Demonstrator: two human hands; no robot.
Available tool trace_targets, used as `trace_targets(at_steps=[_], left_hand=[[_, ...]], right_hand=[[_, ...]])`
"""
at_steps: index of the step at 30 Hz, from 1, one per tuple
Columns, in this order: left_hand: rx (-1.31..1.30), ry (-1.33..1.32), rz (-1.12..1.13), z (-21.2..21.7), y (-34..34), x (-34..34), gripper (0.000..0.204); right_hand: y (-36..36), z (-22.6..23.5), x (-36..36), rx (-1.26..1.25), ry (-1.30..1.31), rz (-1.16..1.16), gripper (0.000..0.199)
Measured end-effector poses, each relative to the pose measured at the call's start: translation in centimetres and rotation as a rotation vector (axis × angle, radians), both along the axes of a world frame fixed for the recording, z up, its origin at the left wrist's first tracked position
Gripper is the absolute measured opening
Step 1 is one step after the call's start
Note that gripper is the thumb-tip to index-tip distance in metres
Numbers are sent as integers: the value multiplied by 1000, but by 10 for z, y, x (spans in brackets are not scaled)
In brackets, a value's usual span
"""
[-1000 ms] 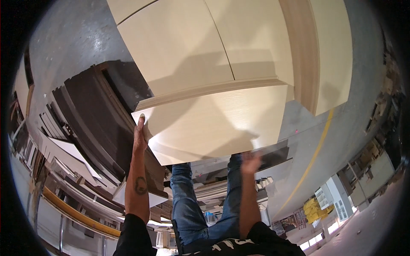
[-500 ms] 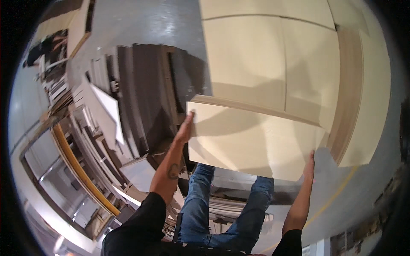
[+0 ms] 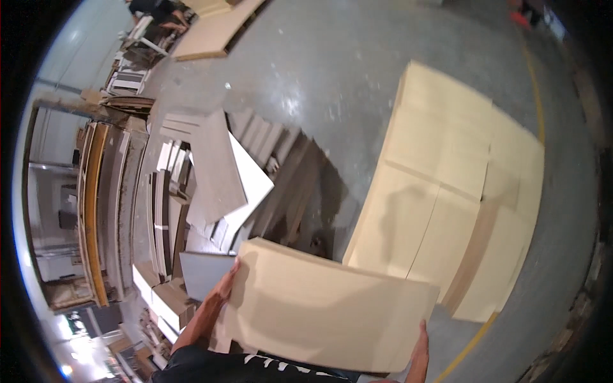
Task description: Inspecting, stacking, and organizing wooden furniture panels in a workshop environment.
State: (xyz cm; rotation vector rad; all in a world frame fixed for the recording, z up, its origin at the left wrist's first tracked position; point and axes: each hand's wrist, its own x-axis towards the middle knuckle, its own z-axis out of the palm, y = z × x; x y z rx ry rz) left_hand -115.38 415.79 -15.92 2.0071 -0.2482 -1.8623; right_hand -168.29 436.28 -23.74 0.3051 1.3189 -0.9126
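Note:
A thick stack of pale wooden panels (image 3: 329, 309) is held flat in front of my body, its far edge showing as a band. My left hand (image 3: 226, 281) grips its left end, with the thumb side at the far left corner. At the right end my right hand (image 3: 419, 348) presses against the edge, fingers pointing up along it. Both palms clamp the stack between them; the fingers beneath are hidden. Beyond it to the right lies a low, wide pile of similar pale panels (image 3: 408, 223), apart from my left hand.
To the left stands a jumbled heap of offcuts with a grey-brown board (image 3: 217, 169) and a white board (image 3: 252, 182) on top. Farther left is a rack with an orange beam (image 3: 96, 217). A person (image 3: 159, 9) works at the far upper left. A yellow line (image 3: 469, 345) crosses the grey floor.
My view has turned, so the panel pile now sits farther right and the offcut heap shows more fully. The held stack is lower in view and closer to my body, still between both hands.

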Motion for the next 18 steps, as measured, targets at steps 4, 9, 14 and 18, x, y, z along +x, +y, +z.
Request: trace_targets(at_steps=[4, 9, 14, 18], left_hand=[[-86, -3, 65, 122, -4, 65, 67], [-217, -12, 80, 202, 4, 100, 67], [-309, -98, 86, 226, -40, 102, 67], [-362, -121, 33, 240, -124, 87, 67]], right_hand=[[-71, 71, 37, -103, -9, 129, 72], [-168, 134, 59, -228, 134, 300, 69], [-285, 226, 95, -164, 247, 700, 79], [-355, 236, 93, -215, 189, 713, 77]])
